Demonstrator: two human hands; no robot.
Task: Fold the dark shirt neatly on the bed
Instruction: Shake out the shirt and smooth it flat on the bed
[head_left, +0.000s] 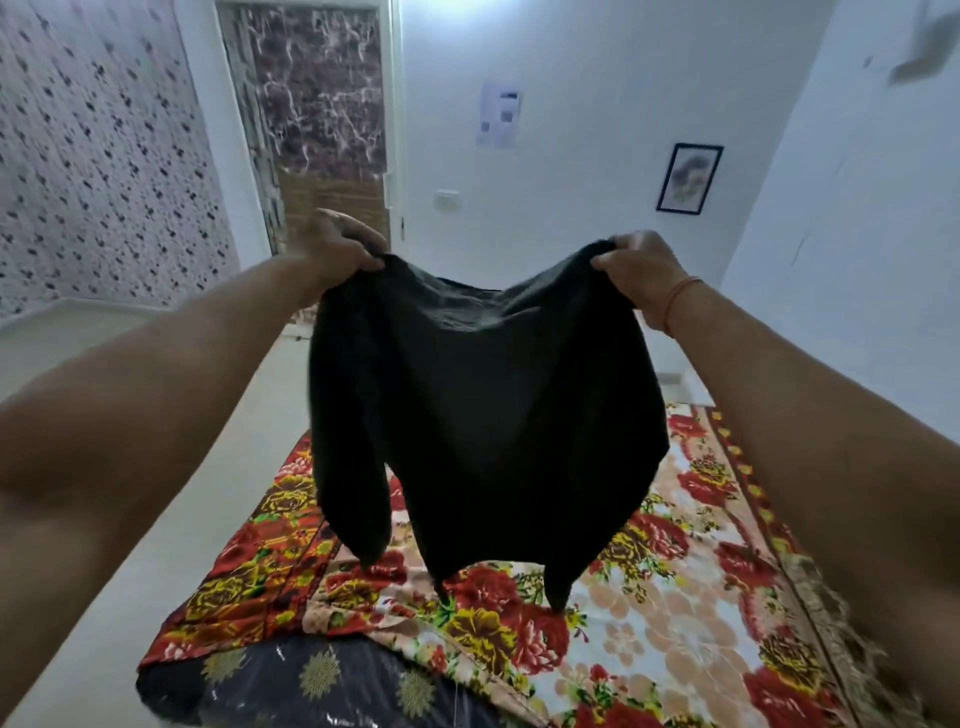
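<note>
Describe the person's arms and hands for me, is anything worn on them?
Both forearms are bare up to the frame edge, with no sleeves in view. The left hand wears no glove, watch or band. The right hand is also ungloved, with a thin orange thread band around its wrist.

The bed (291, 686), dark with gold medallions at its near corner, perhaps plastic-wrapped, carries a floral sheet (649, 597).

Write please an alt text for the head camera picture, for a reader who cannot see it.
Two bare hands hold a dark shirt up by its top corners, the left hand and right hand each gripping one. The shirt hangs over a bed with a red floral bedspread. Behind are white walls, a door and a framed picture.
</note>
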